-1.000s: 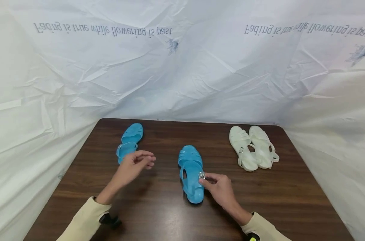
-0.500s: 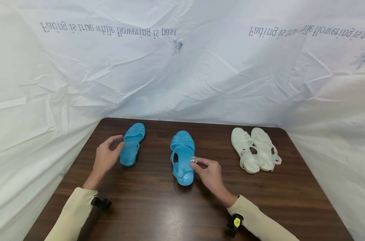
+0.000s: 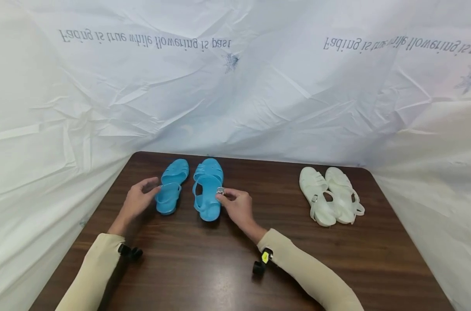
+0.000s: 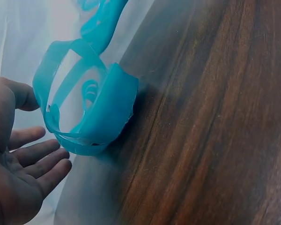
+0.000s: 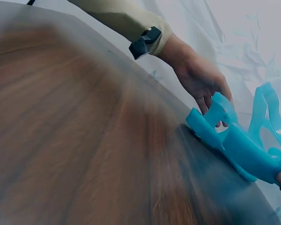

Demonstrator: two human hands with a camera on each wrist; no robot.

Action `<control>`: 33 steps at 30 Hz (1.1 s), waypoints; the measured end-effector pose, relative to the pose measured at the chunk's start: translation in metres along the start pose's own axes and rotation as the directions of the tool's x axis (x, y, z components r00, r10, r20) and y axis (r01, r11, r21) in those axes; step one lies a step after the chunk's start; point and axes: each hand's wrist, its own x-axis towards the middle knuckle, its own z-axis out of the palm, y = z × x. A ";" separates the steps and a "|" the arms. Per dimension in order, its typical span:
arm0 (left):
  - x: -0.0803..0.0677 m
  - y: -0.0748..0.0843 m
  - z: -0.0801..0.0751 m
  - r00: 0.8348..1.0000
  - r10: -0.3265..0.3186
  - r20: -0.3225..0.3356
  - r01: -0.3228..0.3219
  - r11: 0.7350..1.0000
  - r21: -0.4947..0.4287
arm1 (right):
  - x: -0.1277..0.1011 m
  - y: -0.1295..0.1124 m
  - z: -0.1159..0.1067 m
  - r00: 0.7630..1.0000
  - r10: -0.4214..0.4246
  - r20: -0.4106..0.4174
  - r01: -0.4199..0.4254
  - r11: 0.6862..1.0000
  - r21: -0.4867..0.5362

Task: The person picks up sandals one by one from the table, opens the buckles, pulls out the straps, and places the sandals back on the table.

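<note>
Two blue jelly sandals are seen side by side at the far left of a dark wooden surface [image 3: 227, 268], toes pointed away from the person. The right blue sandal [image 3: 209, 188] is pinched at its silver buckle [image 3: 220, 190] by the right hand [image 3: 238, 207], thumb and forefinger curled onto the strap on the sandal's right side; the rest of that hand lies just to the right of the sandal and slightly nearer. The left blue sandal [image 3: 171, 186] is flanked on its left by the left hand [image 3: 136, 203], whose relaxed fingers are spread towards the heel strap. In the left wrist view the palm of the left hand [image 4: 16, 168] is turned to the heel of the left blue sandal [image 4: 91, 112] with the fingers loosely extended and nothing gripped; whether the thumb touches the strap cannot be told. In the right wrist view, which is blurred, both sandals are seen from the near side, the right blue sandal [image 5: 239, 150] in front and the left hand [image 5: 201, 79] behind the other sandal. A pair of white sandals [image 3: 331, 195] is set close together at the far right of the surface, well apart from both hands. Cream sleeves [image 3: 305, 272] cover both forearms. Crumpled white sheeting [image 3: 258, 86] printed with mirrored lettering is hung behind and around the surface.
</note>
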 end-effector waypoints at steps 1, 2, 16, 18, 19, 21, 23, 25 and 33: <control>0.001 0.000 0.000 1.000 -0.005 0.008 0.005 1.000 0.006 | 0.003 0.001 0.005 1.000 -0.005 -0.003 0.005 1.000 0.002; 0.001 0.000 0.000 1.000 -0.010 0.015 0.009 1.000 0.010 | 0.005 0.002 0.010 1.000 -0.009 -0.006 0.009 1.000 0.003; 0.009 -0.001 0.008 0.993 -0.101 0.058 0.096 0.992 0.083 | 0.018 0.012 0.052 0.996 0.087 -0.037 -0.086 0.996 0.015; 0.009 -0.001 0.009 0.993 -0.105 0.053 0.100 0.991 0.086 | 0.018 0.013 0.052 0.995 0.095 -0.038 -0.094 0.995 0.012; 0.009 0.000 0.009 0.993 -0.106 0.049 0.101 0.991 0.084 | 0.018 0.013 0.052 0.995 0.094 -0.039 -0.094 0.996 0.011; 0.008 0.001 0.009 0.994 -0.105 0.041 0.102 0.991 0.083 | 0.019 0.014 0.052 0.995 0.093 -0.038 -0.093 0.996 0.007; 0.007 0.001 0.009 0.994 -0.102 0.039 0.098 0.992 0.083 | 0.018 0.014 0.051 0.995 0.091 -0.039 -0.091 0.996 -0.002; 0.006 0.002 0.009 0.994 -0.102 0.034 0.098 0.992 0.081 | 0.017 0.014 0.051 0.996 0.085 -0.040 -0.086 0.996 -0.012; 0.004 0.003 0.008 0.993 -0.118 0.022 0.116 0.990 0.081 | 0.019 0.021 0.049 0.997 0.074 -0.028 -0.075 0.996 -0.046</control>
